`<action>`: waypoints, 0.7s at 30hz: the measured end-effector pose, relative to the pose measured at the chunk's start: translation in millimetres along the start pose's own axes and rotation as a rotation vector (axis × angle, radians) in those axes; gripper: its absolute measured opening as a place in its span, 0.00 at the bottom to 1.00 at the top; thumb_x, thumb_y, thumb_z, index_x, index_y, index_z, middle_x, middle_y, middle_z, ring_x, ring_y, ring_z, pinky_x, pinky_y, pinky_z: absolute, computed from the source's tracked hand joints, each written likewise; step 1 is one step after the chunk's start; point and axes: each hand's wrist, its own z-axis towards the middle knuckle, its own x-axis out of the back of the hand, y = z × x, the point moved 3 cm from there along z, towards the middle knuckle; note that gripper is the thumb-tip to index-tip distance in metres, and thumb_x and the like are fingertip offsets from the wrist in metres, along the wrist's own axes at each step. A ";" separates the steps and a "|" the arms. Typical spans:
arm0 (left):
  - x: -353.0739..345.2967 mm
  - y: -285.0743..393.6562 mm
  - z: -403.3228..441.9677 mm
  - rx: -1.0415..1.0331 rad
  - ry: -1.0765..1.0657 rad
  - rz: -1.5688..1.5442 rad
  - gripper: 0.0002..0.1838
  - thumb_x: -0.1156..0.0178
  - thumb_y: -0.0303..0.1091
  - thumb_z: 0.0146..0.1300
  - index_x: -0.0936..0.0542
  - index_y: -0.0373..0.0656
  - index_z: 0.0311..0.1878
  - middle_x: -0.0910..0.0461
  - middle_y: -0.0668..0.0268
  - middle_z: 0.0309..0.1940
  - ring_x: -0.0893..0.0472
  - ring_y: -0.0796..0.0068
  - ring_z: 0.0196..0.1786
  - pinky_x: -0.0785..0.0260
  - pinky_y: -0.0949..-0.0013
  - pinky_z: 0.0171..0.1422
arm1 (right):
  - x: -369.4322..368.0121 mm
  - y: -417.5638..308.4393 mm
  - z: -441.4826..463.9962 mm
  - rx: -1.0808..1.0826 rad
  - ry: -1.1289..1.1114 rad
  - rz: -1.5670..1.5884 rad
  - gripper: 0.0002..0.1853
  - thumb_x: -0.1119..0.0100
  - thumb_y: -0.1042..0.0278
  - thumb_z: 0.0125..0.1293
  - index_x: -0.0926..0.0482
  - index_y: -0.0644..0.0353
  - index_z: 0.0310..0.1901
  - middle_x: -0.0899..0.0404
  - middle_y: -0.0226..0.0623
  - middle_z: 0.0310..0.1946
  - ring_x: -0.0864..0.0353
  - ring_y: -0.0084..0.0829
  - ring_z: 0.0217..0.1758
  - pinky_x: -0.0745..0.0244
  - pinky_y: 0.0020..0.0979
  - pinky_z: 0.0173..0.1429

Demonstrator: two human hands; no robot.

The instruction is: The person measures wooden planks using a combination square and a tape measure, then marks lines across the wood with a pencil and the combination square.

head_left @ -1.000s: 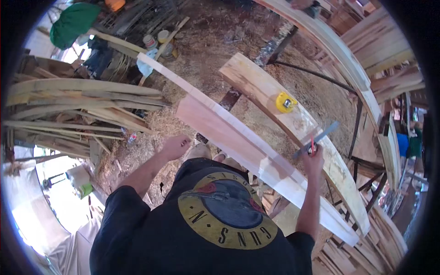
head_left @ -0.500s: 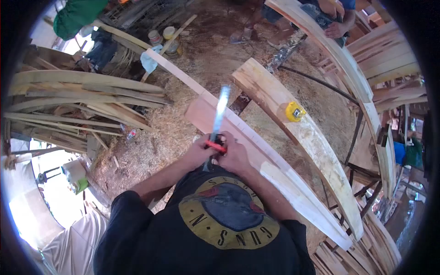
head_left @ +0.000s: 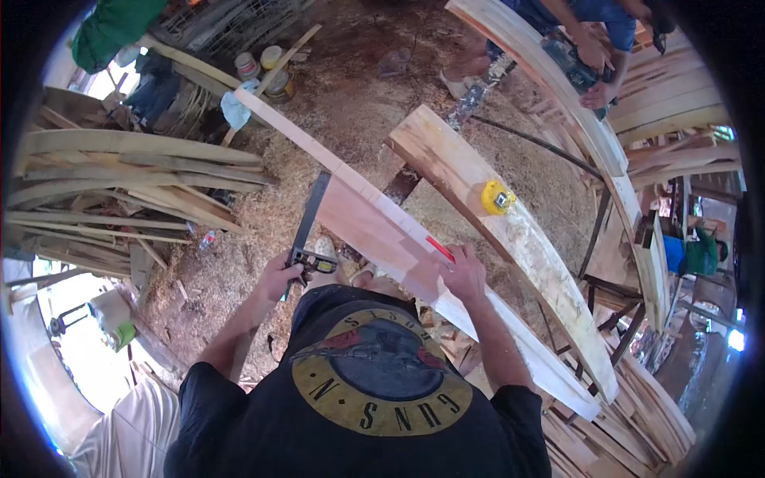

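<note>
My left hand (head_left: 277,276) grips a combination square (head_left: 311,217) by its head, off to the left. The square's blade points up toward the left end of a flat board (head_left: 366,223), close to its edge; contact is hard to tell. In my right hand (head_left: 465,276) is a red pencil (head_left: 439,248), held over a long narrow strip of wood (head_left: 319,151) that runs along the board. Small marks cross the strip. A yellow tape measure (head_left: 497,197) rests on a thick curved beam (head_left: 442,147) beyond.
At the upper right, a co-worker's hands (head_left: 591,56) hold a power tool (head_left: 567,62) at a long curved timber (head_left: 550,72). Stacked curved planks (head_left: 143,147) lie left. Buckets (head_left: 271,57) stand at the back. Shavings cover the floor (head_left: 239,271).
My hands were together in front of me around the square and the red pencil. Now they are apart: the left has carried the square leftward, the right has brought the pencil to the strip.
</note>
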 end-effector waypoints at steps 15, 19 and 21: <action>-22.9 -5.0 22.8 0.040 -0.069 0.214 0.12 0.44 0.29 0.72 0.20 0.36 0.54 0.16 0.63 0.40 0.16 0.72 0.39 0.22 0.66 0.46 | 13.0 75.8 1.1 -0.116 0.041 0.016 0.22 0.28 0.63 0.55 0.17 0.53 0.53 0.17 0.44 0.46 0.16 0.50 0.49 0.20 0.47 0.53; -30.5 -19.2 43.5 0.003 -0.051 0.348 0.13 0.44 0.36 0.76 0.21 0.37 0.54 0.16 0.64 0.40 0.16 0.74 0.38 0.23 0.68 0.45 | 10.5 95.6 5.9 -0.178 0.059 -0.084 0.22 0.27 0.62 0.54 0.16 0.53 0.52 0.17 0.45 0.43 0.15 0.51 0.47 0.19 0.47 0.52; -33.9 -27.5 54.6 -0.018 0.002 0.336 0.16 0.43 0.41 0.75 0.18 0.37 0.53 0.14 0.65 0.40 0.17 0.75 0.39 0.25 0.67 0.45 | 8.0 97.3 7.1 -0.167 0.040 -0.126 0.21 0.29 0.63 0.55 0.16 0.54 0.52 0.16 0.46 0.43 0.15 0.51 0.47 0.19 0.47 0.53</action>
